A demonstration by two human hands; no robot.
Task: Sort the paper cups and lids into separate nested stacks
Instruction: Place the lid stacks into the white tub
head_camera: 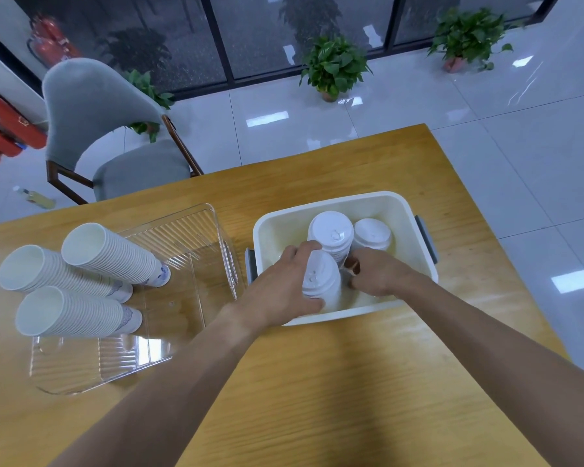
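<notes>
Three tall stacks of lids stand in the white bin (338,203) on the worktop (317,382), and your two hands are down in there with them.

From the head view, your left hand (280,284) wraps the near lid stack (321,281). The fingers curl over its far side and the thumb presses its near side, so that grip is closed round the stack. The stack stands nearly upright, leaning a little toward you, so its long way runs up and down. It sits at the near wall of the bin.

Your right hand (378,273) is just to the right of that stack, low in the bin, with the fingers curled in. I cannot tell if it holds anything; something small and brown shows at the fingertips, but it is too small to name. Two more stacks, the back lid stack (331,234) and the right lid stack (373,234), stand just behind your hands, close together.

Three cup stacks (81,271) stand well off to the left in the clear tray (196,230), leaning away from you.

The left hand is the nearer one to the near stack, so I think any lift should go straight up along it.
</notes>
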